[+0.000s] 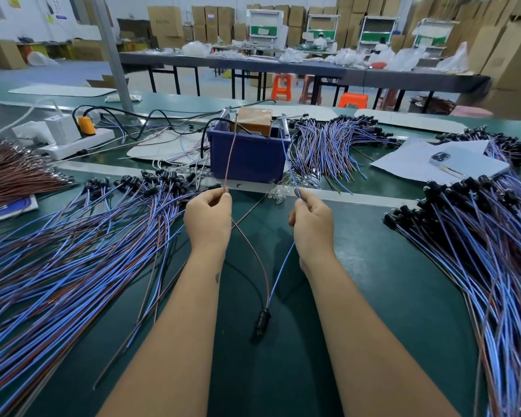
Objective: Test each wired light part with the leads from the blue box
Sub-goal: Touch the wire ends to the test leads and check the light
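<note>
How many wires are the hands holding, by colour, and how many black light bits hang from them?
Brown wires: 1, pinched by the left hand
Blue wires: 1, pinched by the right hand
Black light parts: 1, dangling where both wires join
Total: 3

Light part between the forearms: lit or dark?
Looks dark: the black holder on the green mat shows no glow. Its lens is not visible.
</note>
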A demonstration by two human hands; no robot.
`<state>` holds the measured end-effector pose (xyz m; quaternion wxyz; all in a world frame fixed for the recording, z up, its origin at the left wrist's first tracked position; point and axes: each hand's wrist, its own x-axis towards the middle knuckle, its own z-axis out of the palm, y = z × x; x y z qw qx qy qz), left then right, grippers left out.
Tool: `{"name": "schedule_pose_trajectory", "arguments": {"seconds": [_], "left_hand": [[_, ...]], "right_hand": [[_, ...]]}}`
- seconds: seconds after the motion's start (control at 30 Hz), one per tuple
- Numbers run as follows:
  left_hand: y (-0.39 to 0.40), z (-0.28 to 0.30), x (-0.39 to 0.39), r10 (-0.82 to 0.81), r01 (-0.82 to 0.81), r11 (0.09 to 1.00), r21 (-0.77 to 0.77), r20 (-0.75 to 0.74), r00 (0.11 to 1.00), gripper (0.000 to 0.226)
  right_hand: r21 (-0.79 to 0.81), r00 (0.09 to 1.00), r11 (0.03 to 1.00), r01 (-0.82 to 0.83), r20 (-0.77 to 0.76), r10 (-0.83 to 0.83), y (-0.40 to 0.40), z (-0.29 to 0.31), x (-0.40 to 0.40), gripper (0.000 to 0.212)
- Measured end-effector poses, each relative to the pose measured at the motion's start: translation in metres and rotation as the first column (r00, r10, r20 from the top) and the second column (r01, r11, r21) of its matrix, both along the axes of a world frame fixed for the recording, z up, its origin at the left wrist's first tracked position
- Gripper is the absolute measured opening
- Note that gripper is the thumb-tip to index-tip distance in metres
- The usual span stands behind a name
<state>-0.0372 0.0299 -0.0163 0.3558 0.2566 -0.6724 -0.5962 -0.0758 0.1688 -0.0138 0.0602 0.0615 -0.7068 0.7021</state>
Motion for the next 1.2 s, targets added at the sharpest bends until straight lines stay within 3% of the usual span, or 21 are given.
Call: {"name": "schedule_pose_trajectory", "arguments": {"seconds": [1.2], "left_hand": [[-0.0034, -0.0004, -0.0029, -0.022, 0.027, 0.996, 0.083, -0.062, 0.998, 0.014]], "right_hand": [[0.108, 0.996, 0.991, -0.079, -0.031, 0.083, -0.0007, -0.0028, -0.0001, 0.032]]}}
